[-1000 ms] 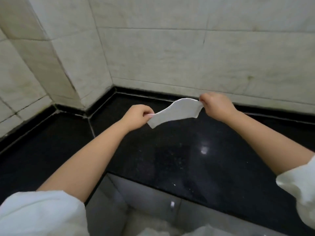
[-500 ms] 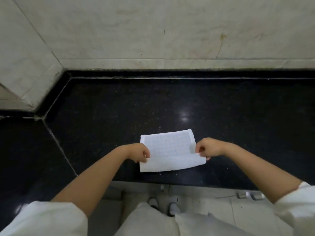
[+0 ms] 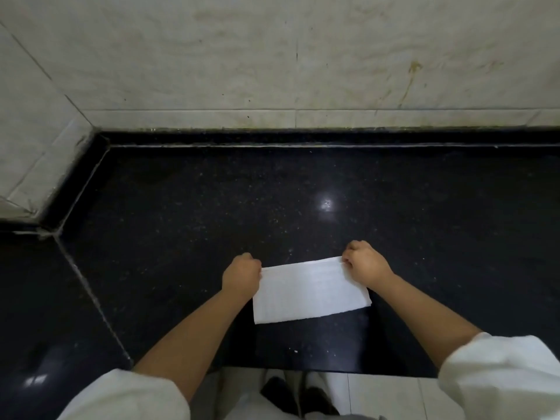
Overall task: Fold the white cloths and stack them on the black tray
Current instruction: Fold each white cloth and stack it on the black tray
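Left hand (image 3: 241,275) and right hand (image 3: 366,263) pinch the far corners of a folded white cloth (image 3: 309,291) lying flat on a black stone counter (image 3: 188,207).

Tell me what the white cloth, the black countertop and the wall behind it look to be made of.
White cloth: likely thin woven cotton, matte, faint grid texture, folds flat. Black countertop: polished speckled stone, probably granite; a lamp glare shows on it. Wall: pale veined tiles, marble or marble-look ceramic, with visible seams.
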Available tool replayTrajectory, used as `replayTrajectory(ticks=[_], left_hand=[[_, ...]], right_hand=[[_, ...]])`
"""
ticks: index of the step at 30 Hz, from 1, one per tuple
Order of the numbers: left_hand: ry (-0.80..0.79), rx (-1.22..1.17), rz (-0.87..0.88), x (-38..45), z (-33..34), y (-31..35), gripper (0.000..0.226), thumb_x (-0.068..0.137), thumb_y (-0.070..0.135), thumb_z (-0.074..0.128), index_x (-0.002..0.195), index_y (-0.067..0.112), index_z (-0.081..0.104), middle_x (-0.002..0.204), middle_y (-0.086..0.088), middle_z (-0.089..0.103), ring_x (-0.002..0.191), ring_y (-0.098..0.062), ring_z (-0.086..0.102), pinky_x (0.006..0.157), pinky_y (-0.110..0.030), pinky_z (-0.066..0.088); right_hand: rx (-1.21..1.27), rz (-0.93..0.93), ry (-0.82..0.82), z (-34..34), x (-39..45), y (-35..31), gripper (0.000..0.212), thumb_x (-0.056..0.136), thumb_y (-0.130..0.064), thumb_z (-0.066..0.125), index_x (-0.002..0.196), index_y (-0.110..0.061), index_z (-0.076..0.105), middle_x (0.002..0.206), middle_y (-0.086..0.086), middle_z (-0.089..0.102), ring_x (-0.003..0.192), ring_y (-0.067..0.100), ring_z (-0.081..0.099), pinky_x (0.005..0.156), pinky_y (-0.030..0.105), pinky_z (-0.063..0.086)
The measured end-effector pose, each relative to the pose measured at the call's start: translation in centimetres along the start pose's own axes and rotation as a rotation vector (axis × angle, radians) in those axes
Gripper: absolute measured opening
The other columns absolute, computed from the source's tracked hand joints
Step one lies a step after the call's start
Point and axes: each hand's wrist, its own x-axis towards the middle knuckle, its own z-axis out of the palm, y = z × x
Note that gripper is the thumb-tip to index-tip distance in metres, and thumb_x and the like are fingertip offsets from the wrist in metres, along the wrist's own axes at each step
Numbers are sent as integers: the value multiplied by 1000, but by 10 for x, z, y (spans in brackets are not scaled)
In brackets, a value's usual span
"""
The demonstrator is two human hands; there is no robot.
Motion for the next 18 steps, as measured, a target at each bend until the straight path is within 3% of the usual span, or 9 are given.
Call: replayTrajectory(ticks=[5, 7, 10, 13, 15, 18], left_hand=[[-22, 56, 127, 4, 3, -7, 27, 98, 17, 38, 115, 8, 57, 122, -8, 54, 114, -21, 50, 95, -30, 43], [-44, 58, 179, 6, 3, -9, 26, 98, 16, 37, 114, 6, 55, 122, -9, 52, 112, -21, 50, 94, -31, 43], [-74, 36, 209, 7, 1, -13, 24, 99, 14, 36, 114, 4, 52, 123, -12, 47, 92, -16, 47, 87, -31, 45], [-81, 39, 238, 4, -1, -13, 24, 99, 13, 35, 113, 2, 51, 124, -11, 43, 83, -16, 42, 79, -30, 44], [-87, 48, 251, 2, 0, -11, 23, 98, 11, 35, 112, 2, 52, 125, -11, 45, 89, -19, 49, 82, -30, 44], [-75, 148, 292, 3, 4, -8, 26, 96, 7, 36, 117, 5, 51, 126, -11, 50, 112, -22, 51, 92, -28, 41]], right_hand=[[-22, -4, -28, 1, 5, 0, 27, 92, -8, 40, 110, -4, 59, 117, 10, 52, 114, 25, 46, 90, 31, 44], [19, -12, -37, -3, 9, 1, 23, 89, -5, 42, 103, -2, 60, 103, 9, 50, 104, 25, 51, 79, 28, 42], [143, -24, -19, -12, 10, 3, 17, 85, 1, 44, 86, -7, 59, 90, 2, 41, 81, 17, 45, 61, 16, 33], [226, -61, -28, -16, 5, 7, 20, 83, 4, 44, 75, -15, 46, 87, 3, 43, 80, 16, 44, 55, 5, 29], [230, -72, -55, -16, 1, 8, 18, 85, 2, 45, 77, -15, 46, 88, 2, 45, 80, 15, 44, 55, 6, 30], [231, -48, -51, -16, -1, 8, 17, 87, 0, 43, 88, -8, 58, 91, 8, 53, 82, 14, 44, 57, 10, 31]])
